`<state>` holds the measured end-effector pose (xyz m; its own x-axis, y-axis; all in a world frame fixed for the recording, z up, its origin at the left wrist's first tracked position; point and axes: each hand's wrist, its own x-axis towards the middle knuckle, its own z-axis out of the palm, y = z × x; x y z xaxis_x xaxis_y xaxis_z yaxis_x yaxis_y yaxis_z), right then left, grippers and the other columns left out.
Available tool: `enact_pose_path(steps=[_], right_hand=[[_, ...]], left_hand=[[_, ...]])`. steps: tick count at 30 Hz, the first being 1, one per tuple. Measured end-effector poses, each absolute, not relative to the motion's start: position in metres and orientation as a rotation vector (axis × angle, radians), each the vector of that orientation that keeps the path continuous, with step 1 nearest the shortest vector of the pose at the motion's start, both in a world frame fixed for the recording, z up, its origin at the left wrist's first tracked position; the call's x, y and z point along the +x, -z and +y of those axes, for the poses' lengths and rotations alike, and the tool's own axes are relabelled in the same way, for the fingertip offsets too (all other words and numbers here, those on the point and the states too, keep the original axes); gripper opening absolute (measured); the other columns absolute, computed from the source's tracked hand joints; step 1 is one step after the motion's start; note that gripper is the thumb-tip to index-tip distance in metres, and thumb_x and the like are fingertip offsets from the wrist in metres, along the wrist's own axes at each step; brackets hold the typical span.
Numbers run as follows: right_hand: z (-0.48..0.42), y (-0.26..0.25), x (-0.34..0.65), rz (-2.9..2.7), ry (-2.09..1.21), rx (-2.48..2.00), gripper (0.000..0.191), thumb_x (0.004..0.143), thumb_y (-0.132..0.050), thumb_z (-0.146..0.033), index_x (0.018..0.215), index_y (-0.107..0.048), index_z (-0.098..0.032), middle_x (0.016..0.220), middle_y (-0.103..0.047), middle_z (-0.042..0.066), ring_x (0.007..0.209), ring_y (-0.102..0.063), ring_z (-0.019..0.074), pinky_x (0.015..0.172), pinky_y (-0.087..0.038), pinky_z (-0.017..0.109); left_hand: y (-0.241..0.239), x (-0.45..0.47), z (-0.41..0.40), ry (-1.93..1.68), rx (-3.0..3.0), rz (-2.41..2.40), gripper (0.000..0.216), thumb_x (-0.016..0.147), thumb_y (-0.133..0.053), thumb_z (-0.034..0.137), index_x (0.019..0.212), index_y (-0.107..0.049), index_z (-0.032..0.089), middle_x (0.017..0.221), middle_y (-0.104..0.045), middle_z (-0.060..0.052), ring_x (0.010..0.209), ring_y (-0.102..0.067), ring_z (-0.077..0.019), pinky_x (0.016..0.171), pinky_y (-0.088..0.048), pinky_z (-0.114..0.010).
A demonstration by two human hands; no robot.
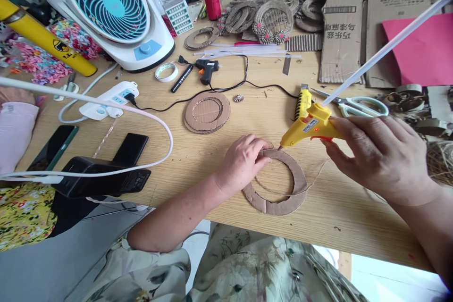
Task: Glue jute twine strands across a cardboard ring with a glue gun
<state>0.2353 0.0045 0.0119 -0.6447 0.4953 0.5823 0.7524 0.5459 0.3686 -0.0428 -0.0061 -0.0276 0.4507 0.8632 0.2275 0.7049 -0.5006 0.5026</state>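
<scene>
The clearest writing in front of you is the dark Chinese print on the flat cardboard (341,56) at upper right, which lies upside down to you and seems to include 巧乐兹; the box to its right carries fainter print too small to read. On the yellow bottle (53,40) at upper left there is a cartoon face with lettering that starts with a T, the rest unclear. The black marker (182,78) beside the tape roll (166,79), upper centre, has pale lettering you cannot make out, and the small white label on your yellow glue gun (306,127) is just as hard to read. Your right hand (382,158) comes in from the right edge, knuckles up, with its fingers wrapped round the handle of that gun and the index finger by the red trigger; a small red light glows on the body, and a long glue stick (385,53) slants out of the back. The nozzle points down at the top rim of the cardboard ring (300,179), just right of the lower centre; you cannot tell whether it touches. Your left hand (242,163) reaches up from the bottom, wrist bent, thumb and fingers closed in a pinch on the ring's upper-left rim. Thin twine (316,178) runs across the ring's lower part, and the ring lies on the wooden table (198,165).
</scene>
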Motion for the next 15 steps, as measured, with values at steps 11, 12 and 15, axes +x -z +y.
enact_pose_path(steps=[11, 12, 15], right_hand=[[0.0039, -0.012, 0.2371, -2.393, 0.857, -1.012, 0.048, 0.083, -0.072, -0.034, 0.123, -0.059, -0.012, 0.095, -0.07, 0.01, 0.074, -0.052, 0.0209, 0.064, -0.041, 0.034], [0.0037, -0.0121, 0.2373, -2.395, 0.857, -1.011, 0.048, 0.083, -0.072, -0.034, 0.123, -0.059, -0.012, 0.094, -0.07, 0.01, 0.073, -0.052, 0.0207, 0.064, -0.041, 0.034], [0.0032, -0.0123, 0.2381, -2.4, 0.856, -1.016, 0.047, 0.083, -0.072, -0.033, 0.123, -0.059, -0.011, 0.095, -0.07, 0.01, 0.075, -0.053, 0.021, 0.066, -0.042, 0.034]], left_hand=[[0.0275, -0.0423, -0.0059, -0.663, 2.379, 1.336, 0.022, 0.084, -0.077, 0.019, 0.1, -0.061, 0.018, 0.103, -0.066, -0.004, 0.096, -0.063, -0.021, 0.086, -0.052, -0.035], [0.0275, -0.0423, -0.006, -0.664, 2.38, 1.337, 0.022, 0.084, -0.077, 0.019, 0.1, -0.061, 0.018, 0.102, -0.066, -0.004, 0.096, -0.062, -0.0211, 0.086, -0.051, -0.035], [0.0274, -0.0424, -0.0063, -0.677, 2.38, 1.33, 0.023, 0.083, -0.077, 0.018, 0.099, -0.061, 0.017, 0.101, -0.066, -0.004, 0.095, -0.062, -0.0211, 0.085, -0.051, -0.035]])
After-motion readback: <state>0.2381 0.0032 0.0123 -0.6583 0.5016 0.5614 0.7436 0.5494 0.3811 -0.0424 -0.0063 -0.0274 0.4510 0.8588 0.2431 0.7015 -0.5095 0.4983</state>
